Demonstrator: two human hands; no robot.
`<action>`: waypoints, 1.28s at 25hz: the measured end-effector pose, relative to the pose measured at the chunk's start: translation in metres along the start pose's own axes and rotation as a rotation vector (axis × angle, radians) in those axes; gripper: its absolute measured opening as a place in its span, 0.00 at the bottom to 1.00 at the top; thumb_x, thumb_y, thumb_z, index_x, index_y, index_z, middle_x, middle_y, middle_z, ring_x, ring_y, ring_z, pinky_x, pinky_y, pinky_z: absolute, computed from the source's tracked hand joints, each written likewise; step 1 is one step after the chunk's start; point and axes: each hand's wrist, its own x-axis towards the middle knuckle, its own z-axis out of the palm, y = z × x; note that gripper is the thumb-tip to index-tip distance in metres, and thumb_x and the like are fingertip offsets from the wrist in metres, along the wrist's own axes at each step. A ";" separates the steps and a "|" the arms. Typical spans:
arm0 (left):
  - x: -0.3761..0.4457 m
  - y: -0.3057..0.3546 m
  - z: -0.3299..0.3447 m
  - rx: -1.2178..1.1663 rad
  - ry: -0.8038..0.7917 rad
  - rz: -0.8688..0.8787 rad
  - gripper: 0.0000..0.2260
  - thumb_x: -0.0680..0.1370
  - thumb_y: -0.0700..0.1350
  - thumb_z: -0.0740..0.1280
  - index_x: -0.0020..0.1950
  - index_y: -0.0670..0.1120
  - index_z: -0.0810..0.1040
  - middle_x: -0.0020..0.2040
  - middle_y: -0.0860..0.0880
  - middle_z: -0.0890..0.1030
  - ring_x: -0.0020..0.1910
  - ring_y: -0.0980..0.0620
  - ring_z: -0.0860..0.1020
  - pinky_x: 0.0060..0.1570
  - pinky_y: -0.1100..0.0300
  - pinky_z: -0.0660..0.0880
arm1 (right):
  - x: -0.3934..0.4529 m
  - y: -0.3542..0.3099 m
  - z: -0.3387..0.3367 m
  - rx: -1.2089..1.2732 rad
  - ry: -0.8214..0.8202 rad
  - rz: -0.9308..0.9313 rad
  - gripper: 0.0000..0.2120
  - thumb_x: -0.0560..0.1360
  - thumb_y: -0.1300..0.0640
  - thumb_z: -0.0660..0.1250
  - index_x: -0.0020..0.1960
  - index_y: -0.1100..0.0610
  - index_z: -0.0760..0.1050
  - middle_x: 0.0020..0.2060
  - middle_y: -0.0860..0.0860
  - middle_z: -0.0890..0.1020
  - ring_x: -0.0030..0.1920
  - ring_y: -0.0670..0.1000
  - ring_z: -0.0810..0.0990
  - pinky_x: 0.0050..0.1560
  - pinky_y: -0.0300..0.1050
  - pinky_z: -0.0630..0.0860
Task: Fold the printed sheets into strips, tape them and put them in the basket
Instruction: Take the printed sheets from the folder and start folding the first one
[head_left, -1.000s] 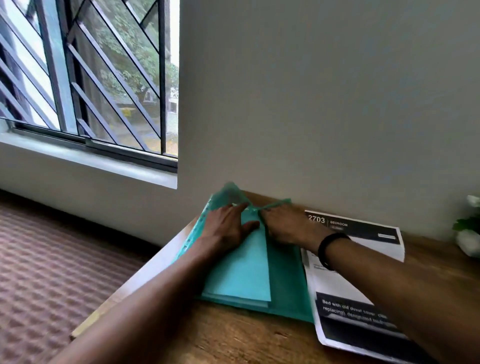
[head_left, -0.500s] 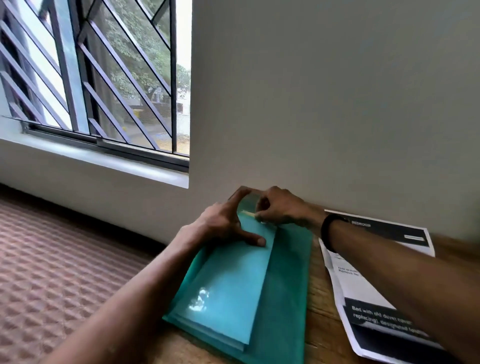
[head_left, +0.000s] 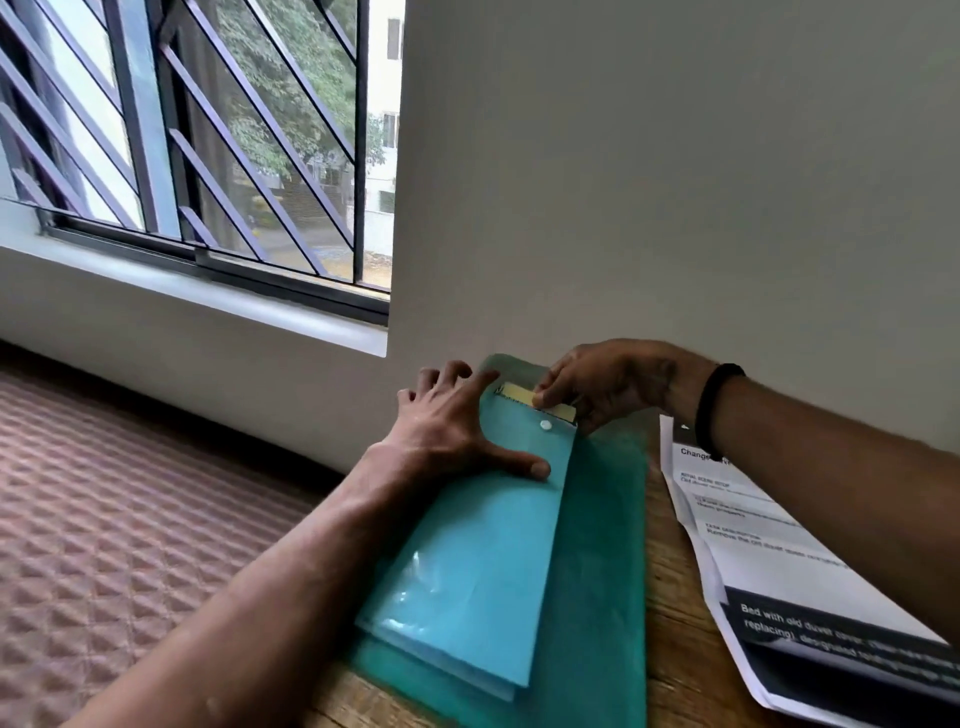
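A light blue folder lies on a darker teal folder at the left end of the wooden table. My left hand presses flat on the blue folder, fingers spread, thumb near its right edge. My right hand pinches a small yellowish strip at the folder's far end, just above a white snap button. Printed sheets with black bands lie to the right, partly under my right forearm. No basket is in view.
The table stands against a grey wall. A barred window is at the upper left. A brownish quilted surface lies to the left, below the table edge.
The view moved closer and shifted right. My right hand has drawn the yellowish strip out over the folder's far end. My left hand spread flat, thumb sliding toward the folder's right edge.
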 end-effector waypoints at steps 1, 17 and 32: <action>-0.002 -0.003 0.000 -0.043 -0.039 -0.013 0.56 0.55 0.80 0.73 0.79 0.64 0.59 0.77 0.53 0.65 0.77 0.45 0.60 0.75 0.39 0.60 | 0.000 0.003 -0.003 0.004 0.049 -0.014 0.04 0.80 0.62 0.70 0.54 0.59 0.82 0.45 0.54 0.82 0.40 0.51 0.81 0.37 0.46 0.81; -0.045 -0.019 -0.016 0.138 -0.215 -0.022 0.59 0.60 0.88 0.50 0.84 0.56 0.55 0.84 0.56 0.55 0.83 0.52 0.50 0.80 0.37 0.50 | 0.024 0.045 -0.013 -0.400 0.522 -0.278 0.16 0.79 0.53 0.68 0.66 0.55 0.77 0.65 0.58 0.81 0.61 0.58 0.80 0.60 0.47 0.75; -0.031 0.088 0.040 0.186 -0.362 0.245 0.55 0.62 0.87 0.37 0.85 0.60 0.45 0.85 0.56 0.45 0.84 0.53 0.44 0.81 0.39 0.40 | -0.231 0.195 -0.022 -0.506 0.572 -0.166 0.28 0.80 0.30 0.51 0.74 0.40 0.68 0.70 0.37 0.70 0.74 0.44 0.67 0.63 0.36 0.59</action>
